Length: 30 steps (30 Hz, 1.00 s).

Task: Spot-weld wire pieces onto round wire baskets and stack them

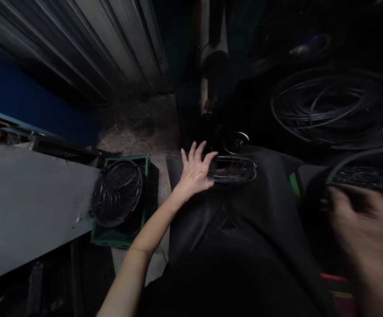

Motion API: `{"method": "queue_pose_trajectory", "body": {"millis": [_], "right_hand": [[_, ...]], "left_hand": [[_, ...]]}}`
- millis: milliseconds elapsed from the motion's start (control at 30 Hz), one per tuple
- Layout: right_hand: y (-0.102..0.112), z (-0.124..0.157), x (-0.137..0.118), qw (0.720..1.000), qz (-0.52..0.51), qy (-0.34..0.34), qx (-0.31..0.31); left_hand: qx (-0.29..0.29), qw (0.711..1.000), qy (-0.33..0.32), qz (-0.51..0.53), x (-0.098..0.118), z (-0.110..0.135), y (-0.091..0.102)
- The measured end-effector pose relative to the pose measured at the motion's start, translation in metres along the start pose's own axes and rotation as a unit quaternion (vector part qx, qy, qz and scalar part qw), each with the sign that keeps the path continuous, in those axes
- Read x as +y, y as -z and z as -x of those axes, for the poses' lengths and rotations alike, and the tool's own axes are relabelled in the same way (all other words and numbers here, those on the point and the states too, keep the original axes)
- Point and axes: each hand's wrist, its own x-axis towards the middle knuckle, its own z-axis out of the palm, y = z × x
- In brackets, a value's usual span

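A small wire frame (234,171), like a shallow basket of thin metal rods, lies on my dark-clothed lap. At its left end is my left hand (196,169), fingers spread and thumb apart; its edge overlaps the rods, and whether it touches them I cannot tell. Over on the right, my right hand (366,215) is smeared by motion beside the rim of a dark round tub (334,169). Many small metal wire pieces (372,178) fill that tub. The right fingertips are blurred, so anything in them is hidden.
On the left, a black basket of wire rings (118,193) rests on a green crate (100,235) beside a grey panel (36,207). A large coil of wire (323,105) lies at the upper right. Ahead hangs a cylindrical machine part (213,57).
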Motion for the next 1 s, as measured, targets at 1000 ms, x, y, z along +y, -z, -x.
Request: {"method": "queue_pose_trajectory", "body": {"millis": [1000], "right_hand": [[-0.13,0.029,-0.179,0.945,-0.208,0.15,-0.204]], "left_hand": [[0.124,0.99,0.048,-0.041,-0.004,-0.035,0.023]]}}
